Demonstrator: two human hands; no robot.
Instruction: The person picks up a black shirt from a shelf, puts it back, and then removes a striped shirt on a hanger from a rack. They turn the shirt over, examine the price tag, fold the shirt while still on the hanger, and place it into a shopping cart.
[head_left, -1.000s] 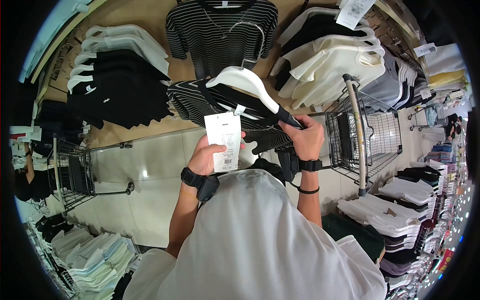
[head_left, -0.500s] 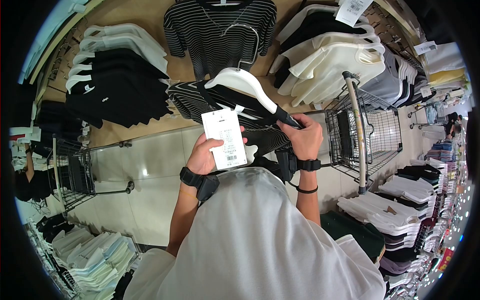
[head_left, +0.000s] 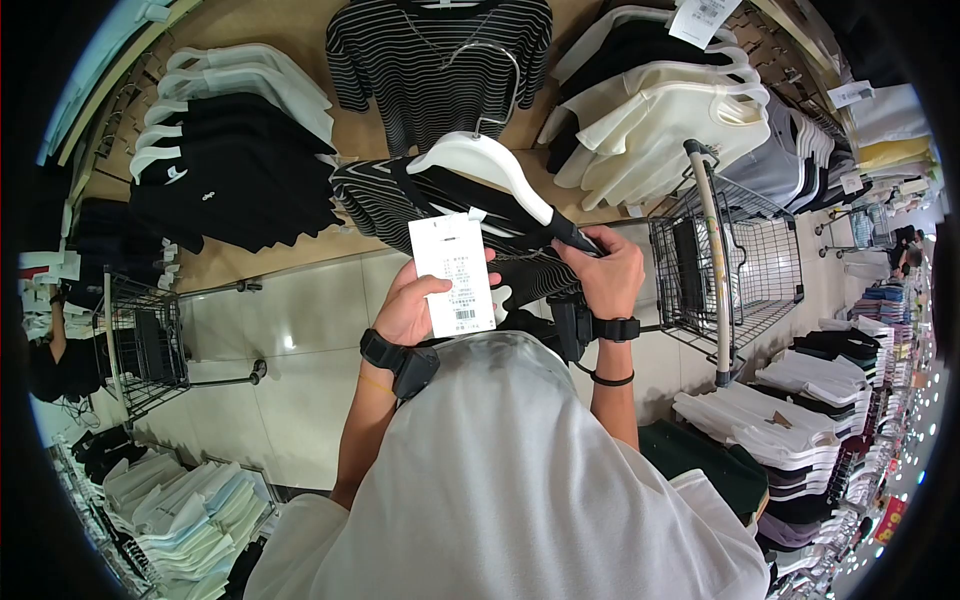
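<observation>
My left hand [head_left: 409, 303] pinches a white price tag [head_left: 452, 268], thumb on its printed face, which has lines of text and a barcode near the bottom. Behind the tag is a black shirt with thin white stripes [head_left: 372, 198], hung on a white hanger [head_left: 480, 160] with a metal hook. My right hand [head_left: 606, 271] is closed on the shirt's dark shoulder at the hanger's right end. The tag and my left hand cover part of the shirt's front. Each wrist wears a black strap with a device.
A similar striped shirt [head_left: 440, 75] hangs on the wall ahead. Black shirts [head_left: 235, 175] hang to the left, cream shirts [head_left: 680, 135] to the right. A shopping cart [head_left: 750, 260] stands at right, another cart [head_left: 150, 340] at left. A person [head_left: 62, 355] is at the far left.
The tag has turned slightly more upright and shifted a little to the right in my left hand's pinch. My right hand keeps its hold on the shirt's shoulder.
</observation>
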